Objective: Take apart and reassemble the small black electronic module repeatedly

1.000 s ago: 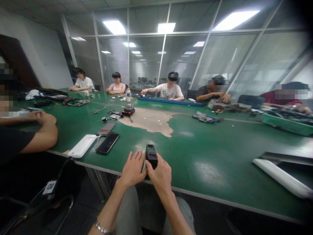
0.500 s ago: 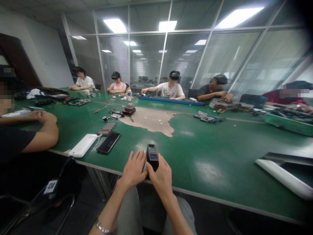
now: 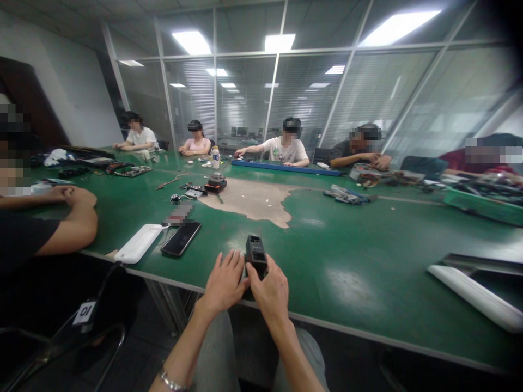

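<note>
A small black handheld device (image 3: 256, 251) with a dark face and small keys stands on end at the near edge of the green table (image 3: 347, 245). My right hand (image 3: 267, 296) wraps its lower end, which is hidden behind my fingers. My left hand (image 3: 224, 283) lies just beside it on the table edge, fingers spread, with the thumb close to the device's lower left side.
A white power bank (image 3: 138, 243) and a black smartphone (image 3: 180, 238) lie left of my hands. A long white tube (image 3: 476, 296) lies to the right. A co-worker's forearm (image 3: 61, 218) rests at the left, and several people work with electronics along the table.
The black device has risen a little and stands more upright in my right hand. My left hand has barely moved.
</note>
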